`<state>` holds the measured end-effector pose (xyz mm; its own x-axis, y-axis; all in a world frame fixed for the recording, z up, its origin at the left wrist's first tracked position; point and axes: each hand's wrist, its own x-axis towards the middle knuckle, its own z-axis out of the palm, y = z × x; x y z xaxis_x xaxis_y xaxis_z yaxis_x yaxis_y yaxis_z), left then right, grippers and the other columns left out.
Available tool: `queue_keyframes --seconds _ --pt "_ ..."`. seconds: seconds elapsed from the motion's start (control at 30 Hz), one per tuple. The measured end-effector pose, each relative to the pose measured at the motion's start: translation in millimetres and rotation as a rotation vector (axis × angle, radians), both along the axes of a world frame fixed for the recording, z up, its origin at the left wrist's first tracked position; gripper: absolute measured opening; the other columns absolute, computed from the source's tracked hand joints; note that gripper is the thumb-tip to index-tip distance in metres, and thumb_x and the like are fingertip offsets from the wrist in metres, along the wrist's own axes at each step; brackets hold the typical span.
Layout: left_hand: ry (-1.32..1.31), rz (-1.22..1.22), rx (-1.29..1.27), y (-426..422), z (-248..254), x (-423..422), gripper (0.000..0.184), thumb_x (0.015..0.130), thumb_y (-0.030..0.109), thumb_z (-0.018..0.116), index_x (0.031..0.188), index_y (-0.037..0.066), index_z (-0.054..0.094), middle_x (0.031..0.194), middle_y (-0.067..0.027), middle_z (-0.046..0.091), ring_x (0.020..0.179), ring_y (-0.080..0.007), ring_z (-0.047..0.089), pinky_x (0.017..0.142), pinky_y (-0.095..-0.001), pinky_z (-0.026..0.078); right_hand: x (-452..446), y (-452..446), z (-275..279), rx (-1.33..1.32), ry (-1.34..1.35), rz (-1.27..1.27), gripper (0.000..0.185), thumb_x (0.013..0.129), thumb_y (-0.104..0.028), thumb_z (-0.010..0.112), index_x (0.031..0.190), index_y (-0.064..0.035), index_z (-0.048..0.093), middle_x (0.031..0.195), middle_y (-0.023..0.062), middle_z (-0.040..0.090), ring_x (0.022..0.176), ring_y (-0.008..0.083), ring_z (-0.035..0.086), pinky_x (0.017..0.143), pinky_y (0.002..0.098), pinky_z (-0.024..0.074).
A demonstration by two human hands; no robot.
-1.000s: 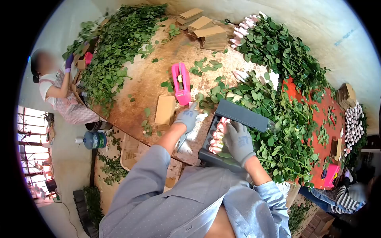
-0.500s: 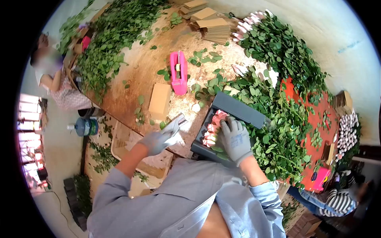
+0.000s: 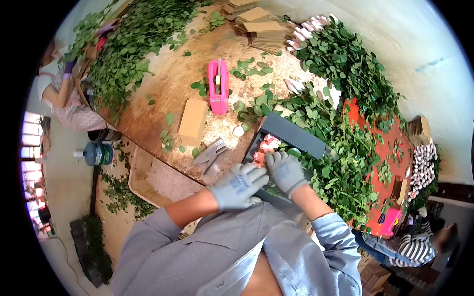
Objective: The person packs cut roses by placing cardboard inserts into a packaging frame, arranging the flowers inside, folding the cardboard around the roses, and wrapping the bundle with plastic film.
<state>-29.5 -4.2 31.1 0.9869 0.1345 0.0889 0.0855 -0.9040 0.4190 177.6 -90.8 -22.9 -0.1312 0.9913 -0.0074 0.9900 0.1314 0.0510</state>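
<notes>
Pink flower heads [image 3: 269, 143] lie in a row inside a dark grey box [image 3: 292, 134], on the worktop [image 3: 160, 130] in front of the wearer. Two grey-gloved hands meet at the near end of the row. The right hand [image 3: 286, 173] has its fingers bent down beside the blooms; whether they are closed on stems cannot be told. The left hand [image 3: 239, 187] reaches across the box's near edge, palm down, its fingers stretched towards the right hand's; what lies beneath them is hidden.

The step in hand appears to be settling or lining up the blooms. The next move seems to call for light fingers, so that the petals stay unbruised and the row even.

Left of the box lie a grey metal tool [image 3: 210, 155], perhaps a stapler, and a cardboard block [image 3: 193, 122]. Beyond stands a pink tape dispenser [image 3: 218, 104]. Leafy stems [image 3: 340, 160] heap up to the right; stacked cardboard [image 3: 265, 38] sits at the far side. A person in a purple glove [image 3: 69, 66] is at far left, another in striped sleeves [image 3: 419, 249] at far right.
</notes>
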Motion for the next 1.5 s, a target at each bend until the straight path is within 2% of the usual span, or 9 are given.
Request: queue_keyframes --seconds 0.17,0.2,0.33,0.4,0.63,0.8,0.87,1.17,1.5 --pt "0.212 -0.04 0.165 -15.8 -32.4 12.5 0.049 0.09 0.031 0.063 0.131 0.005 0.062 0.131 -0.0094 0.061 0.111 -0.0271 0.056 0.087 -0.0393 0.045 -0.6 0.4 -1.7 0.016 -0.008 0.06 0.019 0.092 -0.021 0.059 0.107 -0.0094 0.061 0.096 0.0057 0.062 0.079 0.0215 0.066 0.057 0.0371 0.0542" --pt "0.147 -0.024 0.173 -15.8 -36.8 10.0 0.046 0.09 0.027 0.06 0.13 0.004 0.062 0.129 -0.0089 0.061 0.108 -0.0254 0.056 0.084 -0.0389 0.045 -1.8 1.1 1.8 -0.063 0.001 0.045 0.032 0.088 -0.018 0.06 0.118 -0.0069 0.06 0.101 0.0064 0.063 0.083 0.0216 0.066 0.063 0.0357 0.0551" --pt "0.048 0.033 0.174 -17.1 -45.8 8.5 0.042 0.089 0.021 0.055 0.127 0.005 0.065 0.124 -0.0084 0.064 0.1 -0.0226 0.057 0.08 -0.0374 0.045 1.5 2.0 0.1 -0.073 0.009 0.081 0.036 0.088 -0.018 0.06 0.122 -0.0066 0.059 0.107 0.0071 0.063 0.082 0.0216 0.066 0.063 0.0366 0.055" --pt "0.039 0.053 0.163 -17.2 -45.8 9.2 0.042 0.089 0.021 0.055 0.127 0.006 0.066 0.124 -0.008 0.064 0.098 -0.0222 0.057 0.079 -0.037 0.046 4.5 1.2 -5.6 0.002 0.012 0.107 0.034 0.09 -0.019 0.06 0.123 -0.0083 0.06 0.108 0.0076 0.061 0.077 0.021 0.066 0.057 0.0368 0.0535" --pt "0.035 0.094 0.206 -20.5 -48.1 7.4 0.04 0.09 0.023 0.055 0.125 0.008 0.069 0.126 -0.0056 0.066 0.094 -0.0189 0.058 0.077 -0.0337 0.047 11.3 0.1 -8.3 -0.047 -0.006 0.118 0.034 0.091 -0.018 0.059 0.124 -0.0119 0.06 0.115 0.0063 0.062 0.076 0.0194 0.065 0.058 0.0357 0.0545" --pt "0.071 0.075 0.242 -19.6 -49.5 5.5 0.04 0.091 0.024 0.054 0.125 0.008 0.069 0.126 -0.0054 0.066 0.092 -0.0187 0.058 0.075 -0.0336 0.048 10.1 -0.6 -11.8 -0.14 -0.057 0.14 0.034 0.093 -0.016 0.057 0.126 -0.0095 0.06 0.1 0.0109 0.063 0.073 0.0211 0.066 0.054 0.0345 0.0537" --pt "0.1 0.06 0.242 -18.5 -47.5 5.1 0.04 0.092 0.023 0.053 0.125 0.008 0.069 0.127 -0.0055 0.066 0.091 -0.0188 0.059 0.075 -0.0342 0.048 7.4 0.0 -15.0 -0.164 -0.057 0.132 0.035 0.092 -0.016 0.057 0.127 -0.0091 0.06 0.102 0.0109 0.063 0.074 0.0215 0.066 0.055 0.035 0.0542" --pt "0.07 0.081 0.127 -19.6 -51.5 2.1 0.045 0.09 0.021 0.054 0.131 0.007 0.066 0.134 -0.0089 0.064 0.099 -0.0225 0.058 0.08 -0.0378 0.048 3.1 -4.1 12.0 -0.223 0.03 0.026 0.049 0.092 -0.014 0.056 0.141 -0.0101 0.054 0.111 0.0116 0.064 0.091 0.0264 0.068 0.072 0.0411 0.0574" --pt "-0.126 0.235 -0.087 1.2 -39.4 -39.4 0.053 0.085 0.031 0.073 0.132 0.008 0.065 0.142 -0.0109 0.06 0.12 -0.0323 0.057 0.099 -0.0465 0.047 -8.1 -3.0 34.3 -0.266 0.041 -0.108 0.051 0.092 -0.015 0.058 0.143 -0.0121 0.053 0.109 0.0139 0.065 0.093 0.0332 0.07 0.079 0.0458 0.0575"
